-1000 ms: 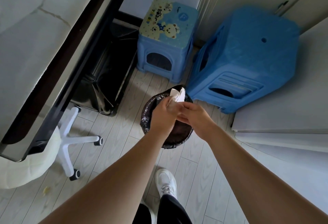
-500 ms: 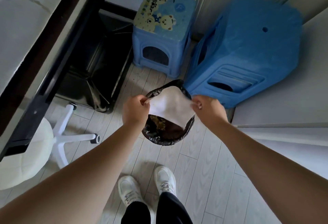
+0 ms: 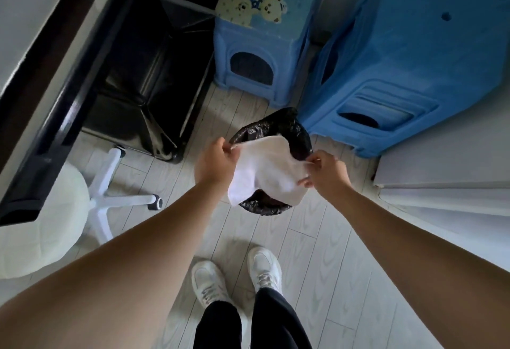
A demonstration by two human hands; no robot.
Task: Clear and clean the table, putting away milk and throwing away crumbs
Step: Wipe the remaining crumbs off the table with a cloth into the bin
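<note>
At frame centre we are now holding the tissue [image 3: 267,166], bunched a second ago, spread open over the bin [image 3: 294,129], left hand [image 3: 214,162] and right hand [image 3: 327,172] each pinching an edge, so crumbs are likely falling in.

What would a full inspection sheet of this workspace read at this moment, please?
Surface: pale plank floor; table edge at upper left.
Job's things: white wipe held spread above the black-lined bin.
Clutter: nothing seen.
Grips: left hand pinches the wipe's left corner; right hand pinches its right edge.
Cables: nothing seen.
Surroundings: small blue stool and large blue stool beyond the bin; white swivel stool under the table edge; white shoes on the floor below.
</note>
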